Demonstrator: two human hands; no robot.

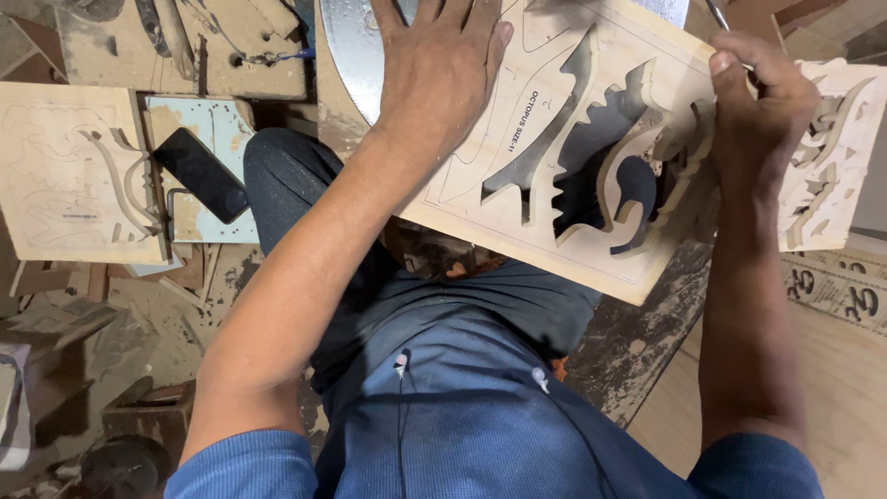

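Observation:
A light plywood board with curved shapes cut out of it lies tilted across a worn work surface in front of me. My left hand lies flat on the board's upper left part, fingers spread, pressing it down. My right hand is closed around a cut wooden piece at the board's right edge, and a thin metal rod sticks up past its fingers. Whether the hand holds the rod I cannot tell.
Another cut plywood board lies at the left, with a black rectangular block on a pale blue panel beside it. A carved wooden panel sits at the right. Wood scraps litter the floor at lower left.

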